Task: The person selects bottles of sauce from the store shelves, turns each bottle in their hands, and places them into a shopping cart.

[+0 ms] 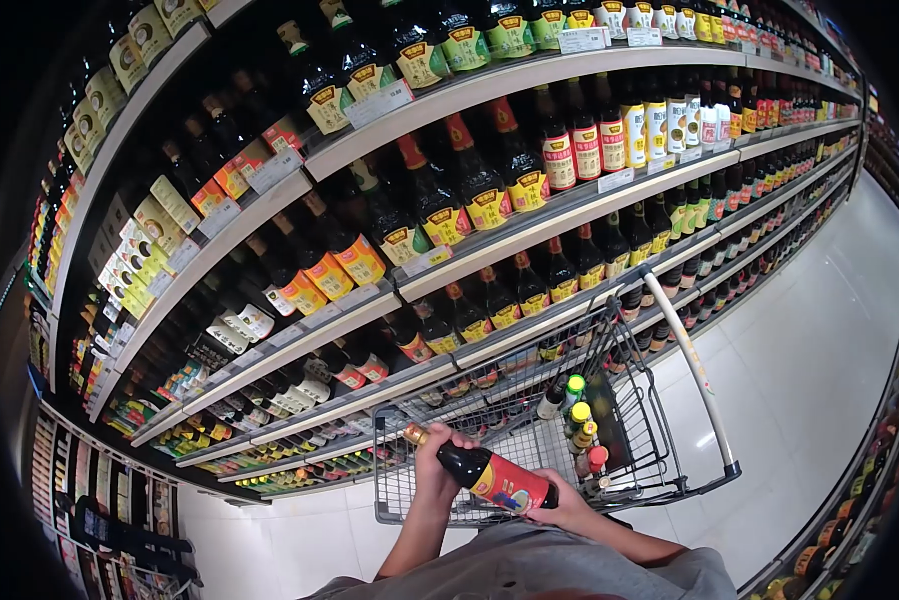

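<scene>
A dark bottle (509,485) with a red and yellow label lies tilted across both hands, in front of the body and over the near side of a wire shopping cart (704,375). My left hand (437,462) is wrapped round its neck, just below the gold cap. Near the base, my right hand (561,503) grips the other end. Inside the cart stand several bottles, among them one with a green cap (575,384), one with a yellow cap (581,412) and one with a red cap (596,458).
Long shelves (569,215) packed with dark sauce bottles curve across the view behind the cart. Another bottle shelf (849,510) runs along the right edge. At the lower left is a dark cart-like object (129,535) beside more shelving. Pale tiled floor (799,350) shows between.
</scene>
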Demonstrator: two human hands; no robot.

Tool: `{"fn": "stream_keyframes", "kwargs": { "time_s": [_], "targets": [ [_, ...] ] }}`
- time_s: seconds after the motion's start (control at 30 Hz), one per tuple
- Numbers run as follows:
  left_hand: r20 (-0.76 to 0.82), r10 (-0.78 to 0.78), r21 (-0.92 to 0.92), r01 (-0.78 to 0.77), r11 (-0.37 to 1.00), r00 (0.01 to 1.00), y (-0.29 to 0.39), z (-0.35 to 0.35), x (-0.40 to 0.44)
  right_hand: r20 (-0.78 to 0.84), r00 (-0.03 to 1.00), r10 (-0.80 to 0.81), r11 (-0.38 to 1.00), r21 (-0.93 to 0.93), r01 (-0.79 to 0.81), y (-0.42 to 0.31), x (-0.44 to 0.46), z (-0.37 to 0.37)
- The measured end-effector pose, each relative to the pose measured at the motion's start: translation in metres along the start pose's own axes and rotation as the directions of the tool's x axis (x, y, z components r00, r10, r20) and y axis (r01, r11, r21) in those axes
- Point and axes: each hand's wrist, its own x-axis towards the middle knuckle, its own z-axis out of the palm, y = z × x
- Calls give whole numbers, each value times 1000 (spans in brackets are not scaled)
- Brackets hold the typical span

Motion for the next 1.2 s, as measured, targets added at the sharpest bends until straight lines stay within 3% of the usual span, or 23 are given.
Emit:
{"fn": "stream_keyframes", "kwargs": {
  "time_s": [0.03, 0.07, 0.13, 0.2, 0.27, 0.33, 0.37, 0.5, 0.67, 0.8, 0.87, 0.9, 0.97, 1.0, 1.03, 1.07, 1.2],
  "targets": [
    [-14, 2, 7, -2, 1000, 1000, 0, 1, -1, -35, 982, -188, 951, -256, 173, 8, 1, -2],
    [-9, 8, 12, -8, 1000, 1000, 2, 4, -2, -24, 926, -376, 809, -496, 316, 12, 4, -2],
    [-104, -17, -3, 17, 1000, 994, 2, 9, -2, -72, 935, -348, 815, -516, 264, 0, -3, 5],
    [-102, -12, -10, 11, 1000, 995, 3, 6, -4, -69, 935, -348, 639, -747, 183, -13, -8, 11],
    [-161, -8, -27, 3, 1000, 987, 3, 7, -6, -39, 915, -402, 588, -777, 225, -13, -6, 9],
    [-214, 7, -21, -12, 1000, 977, 2, 10, -9, 131, 787, -603, 218, -922, 321, -10, -7, 3],
    [-166, 25, -73, -38, 997, 986, 0, 6, -11, 185, 748, -637, 141, -926, 349, -12, -8, 0],
    [-43, 90, -128, -95, 987, 995, -2, 3, -17, 225, 750, -622, 54, -943, 329, -17, -13, 2],
    [34, 113, -153, -107, 982, 993, -2, -5, -14, 116, 701, -704, 214, -906, 364, -9, -8, 4],
    [42, 111, -219, -99, 971, 993, 0, -3, -17, 107, 691, -715, 256, -879, 401, -17, -10, 5],
    [54, 120, -225, -105, 969, 991, 0, -6, -17, 72, 745, -663, 396, -811, 431, -20, -11, 6],
    [70, 125, -235, -105, 966, 990, 1, -8, -18, 69, 745, -664, 400, -808, 432, -15, -10, 7],
    [111, 155, -219, -128, 967, 982, 1, -9, -19, -61, 867, -495, 833, -318, 453, -1, -5, 4],
    [154, 185, -209, -151, 966, 971, 2, -9, -19, -63, 866, -495, 835, -312, 454, 0, -5, 2],
    [172, 196, -202, -160, 966, 966, 3, -8, -20, -31, 962, -271, 951, 147, 272, -1, -5, -1],
    [171, 195, -198, -160, 967, 966, 4, -7, -20, 107, 992, -68, 831, 556, -2, -1, -4, -3],
    [237, 224, -139, -195, 971, 945, 5, -4, -21, 178, 984, 14, 785, 608, -121, 12, 2, -10]
  ]
}}
